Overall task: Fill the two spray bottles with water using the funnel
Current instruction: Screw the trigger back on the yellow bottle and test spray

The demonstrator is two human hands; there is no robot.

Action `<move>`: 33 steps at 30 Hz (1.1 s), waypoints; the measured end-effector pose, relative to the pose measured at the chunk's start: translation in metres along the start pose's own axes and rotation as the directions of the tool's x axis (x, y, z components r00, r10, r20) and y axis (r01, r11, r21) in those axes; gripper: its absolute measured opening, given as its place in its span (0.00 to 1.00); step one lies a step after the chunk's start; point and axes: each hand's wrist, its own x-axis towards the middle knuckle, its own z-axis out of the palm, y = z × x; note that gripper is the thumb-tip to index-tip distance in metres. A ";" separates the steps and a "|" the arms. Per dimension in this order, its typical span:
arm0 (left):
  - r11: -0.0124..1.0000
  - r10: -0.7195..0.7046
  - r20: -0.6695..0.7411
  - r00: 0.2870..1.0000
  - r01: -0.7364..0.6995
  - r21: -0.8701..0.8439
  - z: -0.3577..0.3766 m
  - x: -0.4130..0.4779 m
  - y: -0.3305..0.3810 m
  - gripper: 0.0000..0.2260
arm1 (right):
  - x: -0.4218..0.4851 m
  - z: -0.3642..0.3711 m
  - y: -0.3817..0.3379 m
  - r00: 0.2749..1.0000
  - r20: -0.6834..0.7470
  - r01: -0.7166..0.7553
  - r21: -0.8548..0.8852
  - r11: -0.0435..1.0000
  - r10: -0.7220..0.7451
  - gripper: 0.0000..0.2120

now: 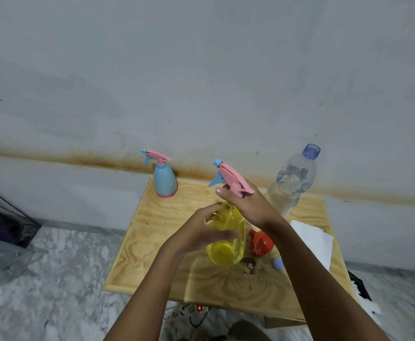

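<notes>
Fingers (pixel 226 196) pinching pink sprayer (pixel 233 177), translucent yellow bottle (pixel 226 252)

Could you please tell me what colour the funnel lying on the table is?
Orange-red; the funnel shows best in the head view, beside the yellow bottle.

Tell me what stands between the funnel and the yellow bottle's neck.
The pink spray head, held by the right hand, sits over the neck of the yellow bottle; the orange funnel lies beside it.
</notes>
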 end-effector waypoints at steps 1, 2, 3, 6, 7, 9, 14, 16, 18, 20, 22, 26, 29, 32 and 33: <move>1.000 -0.006 0.019 1.000 0.006 0.000 0.001 0.000 -0.002 0.16 | 0.002 0.002 0.000 0.999 0.026 -0.031 0.014 0.999 0.031 0.18; 1.000 -0.014 0.027 1.000 0.014 -0.016 0.003 0.000 -0.003 0.16 | 0.004 0.005 -0.001 0.998 0.042 -0.051 0.027 0.998 0.049 0.18; 0.999 -0.021 0.027 0.999 0.022 -0.036 0.003 -0.001 -0.006 0.17 | 0.007 0.008 -0.001 0.997 0.051 -0.062 0.040 0.997 0.060 0.17; 0.994 -0.079 0.011 0.997 0.080 -0.072 -0.007 -0.009 -0.018 0.23 | 0.012 0.015 0.000 0.994 0.071 -0.086 0.057 0.995 0.082 0.12; 0.988 -0.126 0.012 0.992 0.126 -0.085 -0.015 -0.013 -0.028 0.26 | 0.014 0.016 0.002 0.993 0.075 -0.089 0.044 0.995 0.086 0.11; 0.964 -0.244 0.012 0.970 0.244 -0.101 -0.035 -0.024 -0.050 0.34 | 0.019 0.018 0.009 0.991 0.095 -0.096 0.027 0.995 0.093 0.11; 0.888 -0.437 -0.375 0.818 0.459 -0.033 -0.060 -0.033 -0.112 0.32 | 0.032 0.031 0.027 0.947 0.239 -0.202 -0.072 0.977 0.214 0.12; 0.797 -0.431 -0.557 0.710 0.589 0.134 -0.067 -0.030 -0.140 0.35 | 0.037 0.041 0.036 0.909 0.300 -0.264 -0.125 0.956 0.290 0.12; 0.659 -0.422 -0.613 0.668 0.691 0.299 -0.070 -0.031 -0.159 0.39 | 0.044 0.052 0.049 0.858 0.354 -0.339 -0.154 0.928 0.372 0.16; 0.549 -0.402 -0.636 0.658 0.730 0.408 -0.069 -0.033 -0.171 0.42 | 0.049 0.062 0.057 0.814 0.371 -0.390 -0.221 0.894 0.447 0.16; 0.490 -0.369 -0.642 0.672 0.727 0.481 -0.066 -0.034 -0.177 0.43 | 0.056 0.069 0.065 0.787 0.360 -0.419 -0.283 0.863 0.501 0.14; 0.495 -0.385 -0.638 0.667 0.733 0.467 -0.064 -0.030 -0.177 0.44 | 0.069 0.080 0.073 0.765 0.321 -0.482 -0.289 0.827 0.558 0.15; 0.510 -0.377 -0.646 0.664 0.731 0.453 -0.064 -0.030 -0.175 0.42 | 0.074 0.082 0.071 0.756 0.305 -0.483 -0.337 0.808 0.579 0.14; 0.529 -0.377 -0.654 0.656 0.732 0.429 -0.063 -0.030 -0.175 0.41 | 0.076 0.082 0.071 0.765 0.315 -0.440 -0.381 0.813 0.562 0.15; 0.532 -0.374 -0.660 0.652 0.733 0.423 -0.062 -0.031 -0.175 0.42 | 0.076 0.082 0.071 0.766 0.315 -0.434 -0.391 0.812 0.561 0.16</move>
